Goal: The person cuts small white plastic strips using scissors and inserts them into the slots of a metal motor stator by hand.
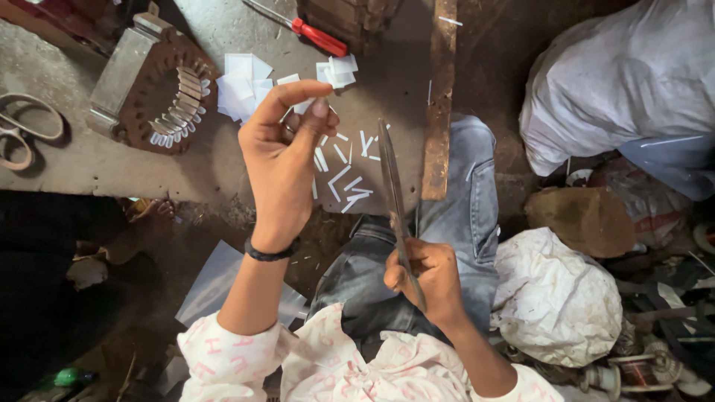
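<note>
White paper piece (304, 105) pinched by left hand (279, 164) — right hand (423, 279) grips scissors (393, 195).

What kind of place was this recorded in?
Probably a small motor-rewinding repair workshop: a motor stator with white slot insulation, cut insulation paper strips on the concrete floor, and a red-handled screwdriver.

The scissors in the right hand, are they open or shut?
Shut, as far as shows: the scissors in the right hand appear as one narrow blade line, pointing up, with no gap visible.

Concrete floor (97, 167) — paper strips (342, 175), screwdriver (319, 37), motor stator (153, 82).
</note>
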